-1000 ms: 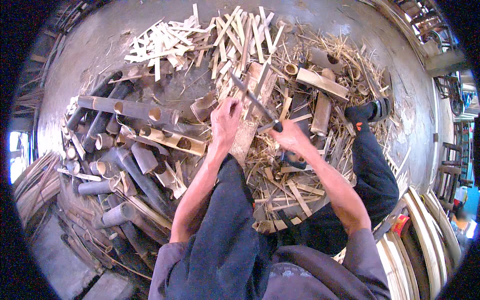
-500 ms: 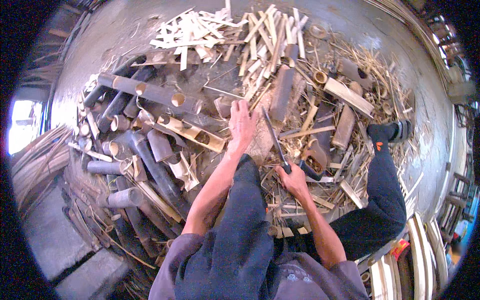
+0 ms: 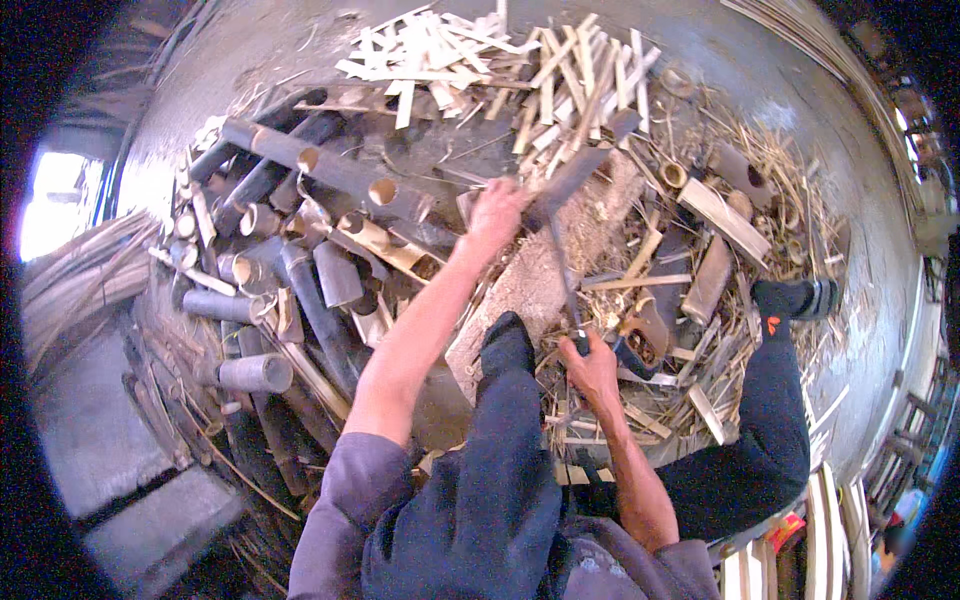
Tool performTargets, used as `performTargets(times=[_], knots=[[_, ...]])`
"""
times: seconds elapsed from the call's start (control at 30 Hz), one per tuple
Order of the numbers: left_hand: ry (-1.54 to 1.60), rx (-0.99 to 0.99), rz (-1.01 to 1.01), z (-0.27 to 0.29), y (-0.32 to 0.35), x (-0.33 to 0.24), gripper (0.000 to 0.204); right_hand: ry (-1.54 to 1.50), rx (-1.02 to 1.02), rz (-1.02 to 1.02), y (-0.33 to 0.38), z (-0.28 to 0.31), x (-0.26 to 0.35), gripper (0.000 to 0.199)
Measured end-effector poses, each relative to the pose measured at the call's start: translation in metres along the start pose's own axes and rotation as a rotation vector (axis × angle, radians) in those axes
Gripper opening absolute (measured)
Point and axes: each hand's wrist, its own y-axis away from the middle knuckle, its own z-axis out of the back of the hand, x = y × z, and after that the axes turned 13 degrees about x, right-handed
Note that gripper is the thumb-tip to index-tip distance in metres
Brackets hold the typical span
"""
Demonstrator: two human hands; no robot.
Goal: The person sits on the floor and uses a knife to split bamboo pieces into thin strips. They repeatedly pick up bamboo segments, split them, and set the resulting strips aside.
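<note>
My left hand (image 3: 494,214) is closed on the near left end of a dark bamboo tube (image 3: 572,183), which slants up to the right. Some of its fingers are blurred or hidden by the tube. In my right hand (image 3: 594,364) is the dark handle of a tool with a long narrow blade (image 3: 565,268). The blade points away from me, its far end meeting the underside of the tube. Whether it is a knife or a saw I cannot tell. Beneath both lies a flat board (image 3: 520,288) strewn with sawdust, with my left foot on its near end.
Dark bamboo tubes (image 3: 255,373) are heaped on the left. Pale split strips (image 3: 425,52) lie in piles at the far side. Offcuts and shavings (image 3: 700,300) cover the floor at right, beside my stretched right leg (image 3: 770,400). A concrete block (image 3: 165,535) sits lower left.
My left hand has taken hold of the bamboo tube, which has swung from lying lengthwise to a slant. The whole view has shifted a little. My right hand keeps its grip on the tool.
</note>
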Motion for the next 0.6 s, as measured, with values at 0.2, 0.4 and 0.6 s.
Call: performTargets(times=[0.2,0.4,0.6], knots=[[0.154,-0.354,0.108,0.076,0.046,0.06,0.02,0.014,0.054,-0.041,0.015,0.013,0.048,0.049],[1.099,-0.541,0.417,0.204,0.078,-0.005,0.012,-0.232,-0.039,-0.125,0.024,0.01,0.021,0.043],[1.326,-0.342,0.345,0.156,0.104,-0.084,0.012,-0.241,0.003,0.153,0.05,0.029,0.067,0.033]])
